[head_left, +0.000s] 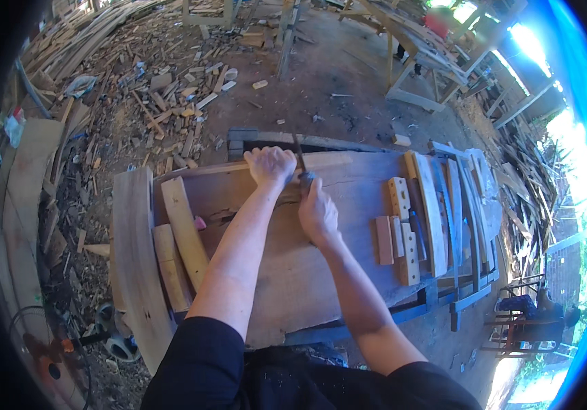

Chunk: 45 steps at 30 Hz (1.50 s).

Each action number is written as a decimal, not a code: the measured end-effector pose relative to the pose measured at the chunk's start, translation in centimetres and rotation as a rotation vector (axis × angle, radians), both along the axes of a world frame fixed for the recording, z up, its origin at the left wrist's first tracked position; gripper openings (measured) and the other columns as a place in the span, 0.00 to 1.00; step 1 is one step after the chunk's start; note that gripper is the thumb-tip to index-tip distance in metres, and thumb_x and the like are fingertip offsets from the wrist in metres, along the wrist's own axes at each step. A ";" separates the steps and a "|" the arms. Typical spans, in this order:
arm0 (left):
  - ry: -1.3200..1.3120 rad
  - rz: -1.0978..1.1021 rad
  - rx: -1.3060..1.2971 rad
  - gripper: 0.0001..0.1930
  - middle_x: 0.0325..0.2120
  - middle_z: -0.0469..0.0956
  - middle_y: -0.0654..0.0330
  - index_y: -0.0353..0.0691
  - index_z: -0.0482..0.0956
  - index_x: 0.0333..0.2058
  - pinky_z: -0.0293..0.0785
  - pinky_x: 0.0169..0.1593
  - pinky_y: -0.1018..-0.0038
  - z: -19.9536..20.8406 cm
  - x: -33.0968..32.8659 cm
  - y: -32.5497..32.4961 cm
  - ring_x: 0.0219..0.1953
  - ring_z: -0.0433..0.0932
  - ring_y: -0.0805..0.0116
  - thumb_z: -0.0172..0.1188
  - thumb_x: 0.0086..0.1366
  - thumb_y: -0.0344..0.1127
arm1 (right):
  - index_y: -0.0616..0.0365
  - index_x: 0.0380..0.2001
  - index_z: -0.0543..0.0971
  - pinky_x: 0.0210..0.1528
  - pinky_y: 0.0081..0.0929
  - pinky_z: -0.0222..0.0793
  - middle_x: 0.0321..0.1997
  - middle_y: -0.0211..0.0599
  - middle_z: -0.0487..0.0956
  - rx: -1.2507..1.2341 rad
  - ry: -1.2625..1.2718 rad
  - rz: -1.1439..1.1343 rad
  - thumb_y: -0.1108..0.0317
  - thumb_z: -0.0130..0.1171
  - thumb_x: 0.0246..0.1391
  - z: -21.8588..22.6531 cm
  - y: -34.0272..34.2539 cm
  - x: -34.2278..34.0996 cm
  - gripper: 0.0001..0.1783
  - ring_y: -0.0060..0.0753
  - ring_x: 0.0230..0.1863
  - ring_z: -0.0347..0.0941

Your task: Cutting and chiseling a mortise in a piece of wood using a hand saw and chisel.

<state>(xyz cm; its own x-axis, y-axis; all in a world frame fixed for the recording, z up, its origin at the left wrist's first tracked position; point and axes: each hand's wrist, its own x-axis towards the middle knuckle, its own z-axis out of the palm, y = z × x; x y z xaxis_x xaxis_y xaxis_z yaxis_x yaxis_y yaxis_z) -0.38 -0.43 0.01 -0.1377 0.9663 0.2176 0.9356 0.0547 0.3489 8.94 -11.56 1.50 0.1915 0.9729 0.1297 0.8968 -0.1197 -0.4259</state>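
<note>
At the far edge of a wooden workbench (273,301), my left hand (271,166) is closed over a pale wood strip (327,161), pressing on it. Just to its right, my right hand (319,213) is wrapped round the dark handle of a narrow-bladed hand tool (299,152). Its thin blade points away from me and crosses the strip. Whether it is a saw or a file I cannot tell. My fingers hide part of the handle, and my left hand covers part of the strip.
Curved wood pieces (185,222) and a wide board (140,239) lie on the bench's left. To the right are blocks with holes (409,256), a reddish block (384,240) and long slats (430,212). Wood scraps (163,102) litter the ground beyond; a timber frame (416,61) stands farther back.
</note>
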 end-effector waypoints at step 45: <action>0.000 0.033 -0.025 0.18 0.23 0.81 0.56 0.43 0.82 0.18 0.59 0.45 0.60 -2.6 -1.0 0.6 0.33 0.75 0.59 0.47 0.55 0.45 | 0.61 0.44 0.65 0.38 0.56 0.72 0.29 0.62 0.79 -0.167 -0.041 -0.002 0.64 0.46 0.62 -1.2 -3.9 -0.6 0.12 0.63 0.34 0.78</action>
